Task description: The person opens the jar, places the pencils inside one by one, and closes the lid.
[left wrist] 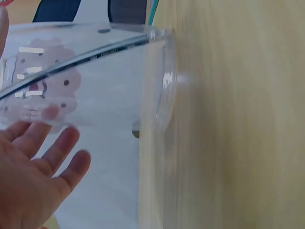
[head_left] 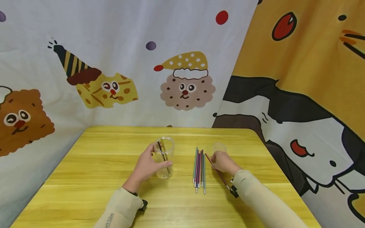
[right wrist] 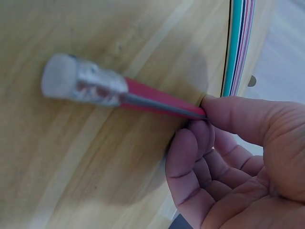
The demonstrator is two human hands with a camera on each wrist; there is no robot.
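My left hand [head_left: 149, 163] holds an upright clear plastic cup [head_left: 169, 153] on the table, thumb on the near side and fingers around the far left side. Leaning inside the cup are a dark pencil [left wrist: 95, 56] and a gold-coloured pencil [head_left: 163, 144]. To the right, my right hand [head_left: 223, 162] pinches a red pencil [right wrist: 159, 102] between thumb and fingers. Its white eraser end points toward me, close to the tabletop. Between the hands lies a loose row of several pencils [head_left: 199, 167] in teal, purple, red and dark colours.
Another clear cup [head_left: 219, 146] stands just beyond my right hand, partly hidden by it. The yellow wood-grain table [head_left: 94, 164] ends at a back edge against a cartoon-printed curtain [head_left: 131, 25]. More printed cloth hangs along the right side.
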